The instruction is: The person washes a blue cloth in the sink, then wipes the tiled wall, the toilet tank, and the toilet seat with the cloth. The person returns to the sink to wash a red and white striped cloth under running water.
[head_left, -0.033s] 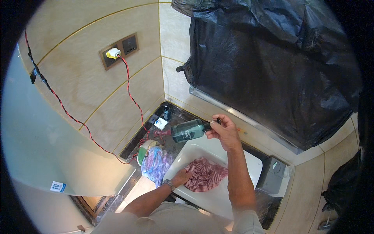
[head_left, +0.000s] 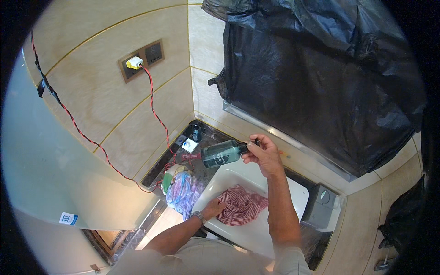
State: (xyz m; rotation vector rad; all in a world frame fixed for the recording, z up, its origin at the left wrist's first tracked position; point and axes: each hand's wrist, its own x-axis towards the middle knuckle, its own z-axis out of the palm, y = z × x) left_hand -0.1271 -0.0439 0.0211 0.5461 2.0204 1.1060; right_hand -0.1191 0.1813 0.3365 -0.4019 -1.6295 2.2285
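Green glass bottle (head_left: 223, 153) lies sideways above the white sink (head_left: 293, 195), its neck grasped by the right hand (head_left: 262, 156); left hand (head_left: 214, 208) presses a striped red cloth (head_left: 241, 206) inside the sink; bundled colourful cloth (head_left: 182, 191) sits just left of it.

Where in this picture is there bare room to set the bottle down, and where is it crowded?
Free: the white basin to the right of the striped cloth, by the right forearm. Crowded: the dark counter left of the basin, with a bundle of cloths, small bottle and cables.
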